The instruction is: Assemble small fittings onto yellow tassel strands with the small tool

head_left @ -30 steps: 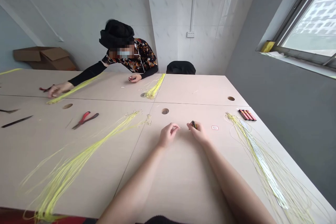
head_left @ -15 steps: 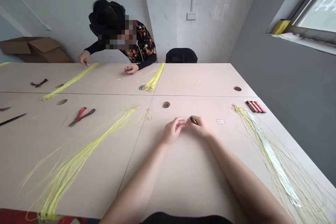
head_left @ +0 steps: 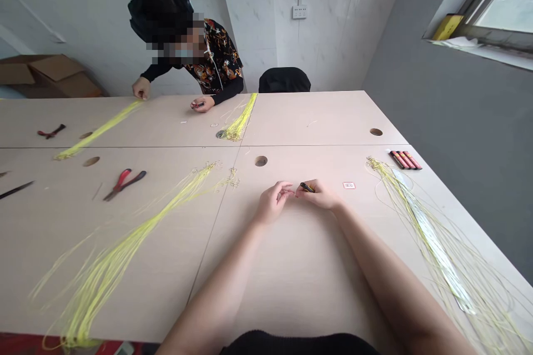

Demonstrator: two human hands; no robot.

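Observation:
My left hand [head_left: 272,199] is raised just above the table, thumb and fingertips pinched together. Whatever sits between them is too small to make out. Close against it, my right hand [head_left: 320,196] curls round a small dark tube with yellow marks [head_left: 307,187]. The fingertips of both hands nearly meet. To the right of them lies a small white label with a red border [head_left: 348,185]. On the left rests a bundle of yellow lines [head_left: 144,233] with small gold-coloured hooks [head_left: 212,166] at its far end.
Another line bundle [head_left: 393,191] lies over a silvery strip [head_left: 433,244] at right, beside several red-and-black tubes [head_left: 405,160]. Red-handled pliers [head_left: 124,183] are at left. A co-worker [head_left: 216,55] leans over the far side. The table has round holes [head_left: 261,161].
My view has shifted slightly, so the table sits a little higher. My hands keep nearly the same pose. The co-worker's hand at the far yellow bundle has moved a little.

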